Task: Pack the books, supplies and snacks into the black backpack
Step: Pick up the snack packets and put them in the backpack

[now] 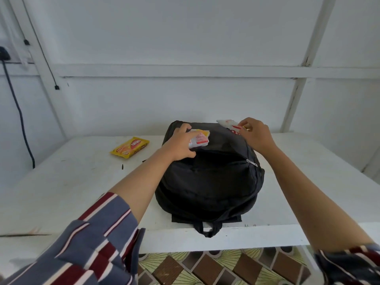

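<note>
The black backpack [209, 177] lies flat on the white table [82, 182], its carry loop hanging over the front edge. My left hand [181, 141] grips a white, yellow and red snack packet [200, 139] over the bag's far left part. My right hand [255, 134] pinches a white and red snack packet [228, 124] at the bag's far right corner. A yellow snack packet [130, 147] lies on the table to the left of the bag. A silver zipper pull [251, 162] shows on the bag's right side.
A white wall with beams stands close behind the table. A dark cable [18, 112] hangs down the wall at the far left. Patterned floor tiles [216, 268] show below the table's front edge.
</note>
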A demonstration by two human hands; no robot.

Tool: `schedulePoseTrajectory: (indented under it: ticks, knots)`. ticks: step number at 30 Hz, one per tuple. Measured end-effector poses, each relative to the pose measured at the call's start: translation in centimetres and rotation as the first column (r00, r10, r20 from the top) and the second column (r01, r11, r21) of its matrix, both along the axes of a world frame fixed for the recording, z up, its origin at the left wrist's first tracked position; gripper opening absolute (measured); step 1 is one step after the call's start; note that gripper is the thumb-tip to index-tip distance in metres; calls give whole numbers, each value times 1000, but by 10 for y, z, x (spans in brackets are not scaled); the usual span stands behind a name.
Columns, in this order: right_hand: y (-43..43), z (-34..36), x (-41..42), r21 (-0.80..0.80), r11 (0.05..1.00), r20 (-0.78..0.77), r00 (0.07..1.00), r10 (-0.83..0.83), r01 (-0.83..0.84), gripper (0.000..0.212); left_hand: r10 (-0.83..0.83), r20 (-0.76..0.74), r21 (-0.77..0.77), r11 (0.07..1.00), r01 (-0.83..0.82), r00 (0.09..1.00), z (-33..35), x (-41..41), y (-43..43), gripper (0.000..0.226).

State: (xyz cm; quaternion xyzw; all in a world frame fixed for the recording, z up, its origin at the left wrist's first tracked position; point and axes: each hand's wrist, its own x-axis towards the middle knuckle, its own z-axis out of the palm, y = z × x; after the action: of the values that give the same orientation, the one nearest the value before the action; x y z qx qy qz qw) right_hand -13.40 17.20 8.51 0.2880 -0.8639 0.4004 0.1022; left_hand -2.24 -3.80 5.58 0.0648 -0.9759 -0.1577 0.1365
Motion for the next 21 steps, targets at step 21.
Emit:
schedulePoseTrajectory:
  ticks: [21]
  knots:
    - [-3,-26,43,437,858,-141,922,361,-269,27,-136,-391,183,958,222,910,25,3,3,16]
